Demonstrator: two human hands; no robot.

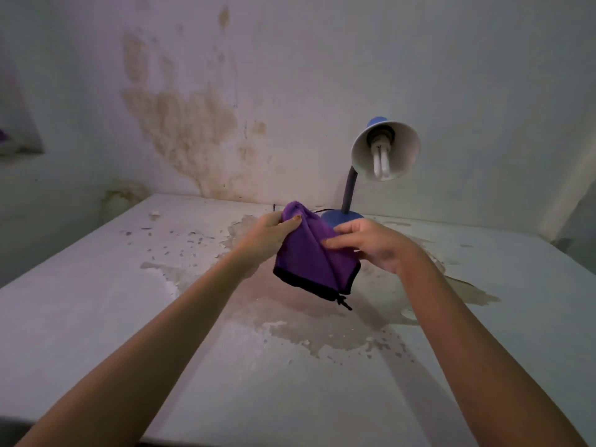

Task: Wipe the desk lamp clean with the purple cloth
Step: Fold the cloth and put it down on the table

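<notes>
The white table (96, 301) in front of you has peeling, stained paint across its middle. Behind it, the wall (180, 130) carries a brown damp patch. The desk lamp (383, 150) stands at the table's far edge, blue base down, its neck curved and its white shade tilted toward you with the bulb showing. You hold the purple cloth (309, 256) in the air just in front of the lamp's base, black hem hanging down. Your left hand (267, 235) grips its bunched top; your right hand (371, 243) pinches a fold on its right side.
</notes>
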